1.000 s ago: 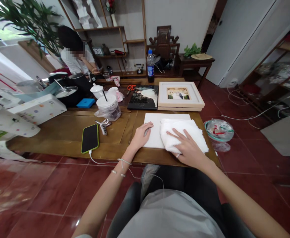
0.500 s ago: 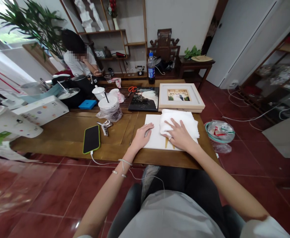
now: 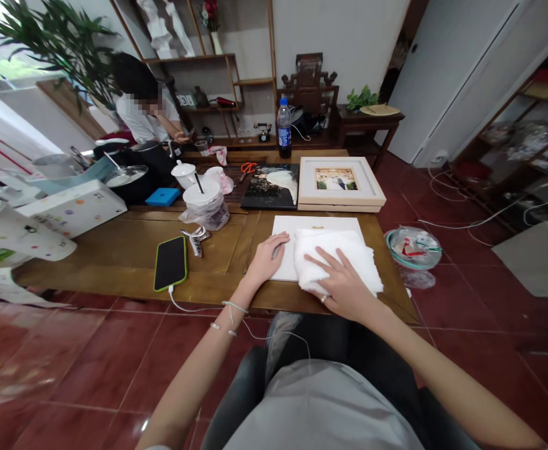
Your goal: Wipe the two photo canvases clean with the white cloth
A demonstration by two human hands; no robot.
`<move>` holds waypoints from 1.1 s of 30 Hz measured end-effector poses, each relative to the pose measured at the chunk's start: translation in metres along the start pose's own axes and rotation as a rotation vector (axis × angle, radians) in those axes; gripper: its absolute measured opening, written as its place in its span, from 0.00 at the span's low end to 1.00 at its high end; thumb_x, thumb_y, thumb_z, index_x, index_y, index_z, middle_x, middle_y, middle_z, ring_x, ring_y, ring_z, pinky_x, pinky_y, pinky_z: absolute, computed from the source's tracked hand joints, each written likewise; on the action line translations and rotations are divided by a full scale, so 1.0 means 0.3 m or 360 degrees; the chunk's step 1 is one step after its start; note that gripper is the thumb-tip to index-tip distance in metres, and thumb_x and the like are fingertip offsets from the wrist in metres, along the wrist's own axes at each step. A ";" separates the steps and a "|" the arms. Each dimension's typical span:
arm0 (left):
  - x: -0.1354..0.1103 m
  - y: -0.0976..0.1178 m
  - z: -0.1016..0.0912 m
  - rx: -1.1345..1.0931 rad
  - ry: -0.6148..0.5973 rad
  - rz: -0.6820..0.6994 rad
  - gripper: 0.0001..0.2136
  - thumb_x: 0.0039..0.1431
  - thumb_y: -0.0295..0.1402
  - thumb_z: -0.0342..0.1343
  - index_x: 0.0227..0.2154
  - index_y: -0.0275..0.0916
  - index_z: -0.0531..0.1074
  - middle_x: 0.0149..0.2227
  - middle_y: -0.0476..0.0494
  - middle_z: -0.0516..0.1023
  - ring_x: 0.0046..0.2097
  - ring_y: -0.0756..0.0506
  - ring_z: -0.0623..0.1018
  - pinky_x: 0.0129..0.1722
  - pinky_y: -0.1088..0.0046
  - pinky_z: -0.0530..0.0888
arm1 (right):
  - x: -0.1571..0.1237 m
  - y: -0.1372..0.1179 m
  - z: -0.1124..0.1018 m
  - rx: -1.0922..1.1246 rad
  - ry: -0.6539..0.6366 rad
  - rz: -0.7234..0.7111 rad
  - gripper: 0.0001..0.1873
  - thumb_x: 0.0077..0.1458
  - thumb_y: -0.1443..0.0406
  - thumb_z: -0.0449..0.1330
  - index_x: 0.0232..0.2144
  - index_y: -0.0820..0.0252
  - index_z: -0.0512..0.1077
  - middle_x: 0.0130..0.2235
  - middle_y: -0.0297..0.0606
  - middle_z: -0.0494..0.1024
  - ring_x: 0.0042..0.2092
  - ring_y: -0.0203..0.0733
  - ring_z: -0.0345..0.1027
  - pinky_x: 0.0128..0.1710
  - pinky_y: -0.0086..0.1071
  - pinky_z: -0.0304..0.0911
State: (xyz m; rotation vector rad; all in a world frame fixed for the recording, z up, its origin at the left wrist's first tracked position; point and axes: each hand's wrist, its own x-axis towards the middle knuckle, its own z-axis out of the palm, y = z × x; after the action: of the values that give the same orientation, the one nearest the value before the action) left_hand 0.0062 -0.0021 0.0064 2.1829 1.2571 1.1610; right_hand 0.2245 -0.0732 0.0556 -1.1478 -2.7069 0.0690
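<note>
A white flat board [image 3: 318,224] lies on the low wooden table [image 3: 128,244] in front of me. A folded white towel [image 3: 348,253] covers its near right part. My right hand [image 3: 343,284] lies flat on the towel, fingers spread, pressing it down near the table's front edge. My left hand [image 3: 268,255] rests on the board's left edge, fingers lightly curled against it.
Behind the board stand a white picture frame [image 3: 342,182] and a dark photo print [image 3: 274,184]. A phone in a green case [image 3: 170,262], a metal clip [image 3: 195,236], a lidded cup [image 3: 204,200] and a cola bottle [image 3: 283,128] share the table. Another person [image 3: 145,103] sits at the far left.
My right hand has pulled the towel back toward me over the board, after pushing it away half a second earlier. My left hand has stayed on the board's left edge.
</note>
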 end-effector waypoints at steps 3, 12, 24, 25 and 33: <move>0.000 0.002 -0.001 -0.0008 0.0005 -0.0004 0.13 0.59 0.24 0.48 0.43 0.36 0.73 0.48 0.39 0.76 0.54 0.44 0.72 0.57 0.60 0.66 | 0.063 0.051 0.006 -0.0018 0.0025 0.0054 0.14 0.58 0.60 0.53 0.41 0.53 0.76 0.62 0.36 0.59 0.64 0.56 0.42 0.59 0.59 0.39; 0.001 -0.001 -0.003 -0.0012 -0.0009 -0.0011 0.13 0.59 0.25 0.47 0.43 0.38 0.73 0.49 0.41 0.76 0.54 0.44 0.72 0.57 0.60 0.66 | 0.248 0.167 0.034 -0.0055 0.0080 0.0219 0.19 0.62 0.56 0.47 0.48 0.52 0.71 0.61 0.38 0.62 0.64 0.56 0.44 0.57 0.61 0.42; 0.001 0.000 -0.004 0.0040 -0.0002 0.0000 0.12 0.59 0.25 0.48 0.43 0.36 0.73 0.49 0.38 0.75 0.54 0.43 0.72 0.57 0.58 0.66 | -0.007 -0.089 0.002 0.0059 -0.0083 -0.0036 0.13 0.58 0.61 0.53 0.35 0.56 0.78 0.63 0.37 0.57 0.65 0.58 0.39 0.60 0.61 0.36; 0.001 0.000 -0.004 0.0045 -0.0001 -0.0002 0.12 0.59 0.25 0.48 0.43 0.36 0.73 0.50 0.38 0.75 0.54 0.43 0.72 0.57 0.58 0.66 | -0.013 -0.091 0.000 0.0083 -0.0089 -0.0052 0.13 0.58 0.62 0.52 0.36 0.56 0.77 0.63 0.37 0.57 0.65 0.58 0.39 0.60 0.61 0.36; 0.001 -0.003 -0.001 0.0020 -0.0006 -0.0001 0.12 0.59 0.25 0.47 0.43 0.36 0.73 0.49 0.38 0.76 0.54 0.44 0.72 0.57 0.61 0.66 | 0.114 0.025 0.003 0.0110 0.0003 0.0079 0.16 0.61 0.59 0.49 0.43 0.53 0.75 0.60 0.37 0.63 0.64 0.53 0.44 0.59 0.60 0.38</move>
State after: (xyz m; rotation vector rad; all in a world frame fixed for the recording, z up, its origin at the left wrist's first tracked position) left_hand 0.0056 -0.0014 0.0062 2.1927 1.2667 1.1515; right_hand 0.2065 -0.0434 0.0596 -1.1938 -2.6524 0.1676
